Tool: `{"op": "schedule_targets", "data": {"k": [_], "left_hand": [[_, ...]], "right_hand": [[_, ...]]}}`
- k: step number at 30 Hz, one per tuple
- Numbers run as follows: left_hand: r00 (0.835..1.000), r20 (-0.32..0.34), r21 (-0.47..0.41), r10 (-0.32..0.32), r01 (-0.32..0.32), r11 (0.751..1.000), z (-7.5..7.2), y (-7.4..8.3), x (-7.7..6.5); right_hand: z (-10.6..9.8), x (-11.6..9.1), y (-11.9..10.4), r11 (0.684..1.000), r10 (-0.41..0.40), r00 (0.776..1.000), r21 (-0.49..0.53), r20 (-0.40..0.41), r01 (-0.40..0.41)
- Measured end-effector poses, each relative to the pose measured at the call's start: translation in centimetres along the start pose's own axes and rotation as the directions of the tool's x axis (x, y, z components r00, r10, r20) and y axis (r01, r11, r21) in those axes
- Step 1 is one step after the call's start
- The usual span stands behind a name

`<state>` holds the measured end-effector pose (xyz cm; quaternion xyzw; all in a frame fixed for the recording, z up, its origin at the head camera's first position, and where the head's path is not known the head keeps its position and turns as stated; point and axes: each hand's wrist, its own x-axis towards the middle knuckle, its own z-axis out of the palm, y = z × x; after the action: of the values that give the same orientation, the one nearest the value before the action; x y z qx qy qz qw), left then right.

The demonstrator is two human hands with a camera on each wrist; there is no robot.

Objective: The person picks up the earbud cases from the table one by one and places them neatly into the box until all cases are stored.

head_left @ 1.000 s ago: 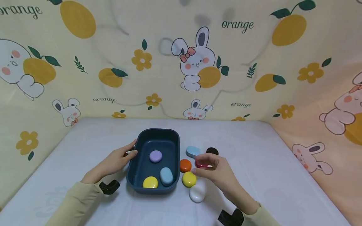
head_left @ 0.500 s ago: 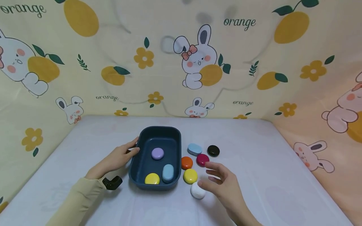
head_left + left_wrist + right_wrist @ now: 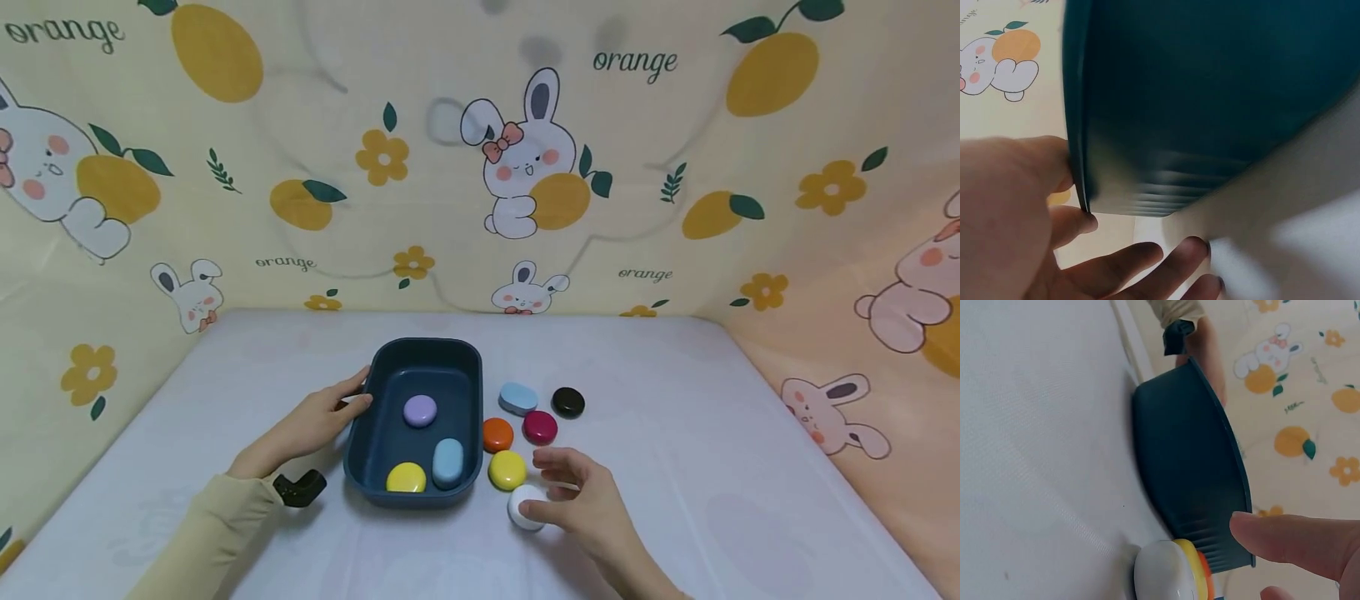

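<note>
A dark blue rectangular box [image 3: 412, 496] sits on the table, its long sides running away from me. At its left rim is my left hand [image 3: 307, 429], holding the edge with a thumb and finger; the other fingers [image 3: 1172, 265] stay off the wall in the left wrist view. Inside lie a purple round piece [image 3: 420, 411], a light blue oval one [image 3: 447, 462] and a yellow round one [image 3: 406, 478]. My right hand [image 3: 588, 504] hovers over a white round glossy piece [image 3: 517, 507], thumb partly covering it in the head view, fingers apart and gripping nothing.
Right of the box lie more glossy pieces: yellow [image 3: 507, 470], orange [image 3: 497, 434], dark red [image 3: 540, 427], light blue [image 3: 518, 398] and black [image 3: 567, 402]. The orange one is close against the box wall. A printed cloth [image 3: 450, 200] stands behind the white table [image 3: 637, 358].
My right hand has drawn back from the dark red piece, toward me, to the white piece. The left hand stays at the box rim. The view has shifted slightly.
</note>
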<state>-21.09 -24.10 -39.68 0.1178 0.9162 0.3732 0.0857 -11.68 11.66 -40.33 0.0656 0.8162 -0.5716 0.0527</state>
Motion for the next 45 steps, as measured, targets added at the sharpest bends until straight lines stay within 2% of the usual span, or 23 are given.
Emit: {"op": "schedule_targets", "data": {"k": [5,16,25,34,45], "left_hand": [[1.0,0.002,-0.001,0.004,-0.004,1.0,0.1,0.0,0.1],[1.0,-0.006,0.005,0.007,-0.007,1.0,0.1,0.1,-0.1],[1.0,-0.003,0.003,0.002,-0.002,1.0,0.1,0.0,-0.1],[0.998,-0.018,0.001,0.056,-0.056,0.998,0.1,-0.1,-0.2],[0.999,-0.007,-0.002,0.04,-0.04,0.999,0.0,-0.2,-0.1]], "right_hand": [[-0.2,0.2,0.2,1.0,0.025,0.999,-0.017,0.029,-0.024],[0.0,0.8,0.8,1.0,0.011,0.994,-0.02,0.108,-0.009],[-0.1,0.9,1.1,0.998,0.019,0.991,-0.065,0.13,-0.011],[-0.4,1.0,1.2,0.993,-0.021,0.986,-0.107,0.164,0.039],[-0.4,1.0,1.4,0.988,-0.057,0.981,-0.13,0.186,0.083]]}}
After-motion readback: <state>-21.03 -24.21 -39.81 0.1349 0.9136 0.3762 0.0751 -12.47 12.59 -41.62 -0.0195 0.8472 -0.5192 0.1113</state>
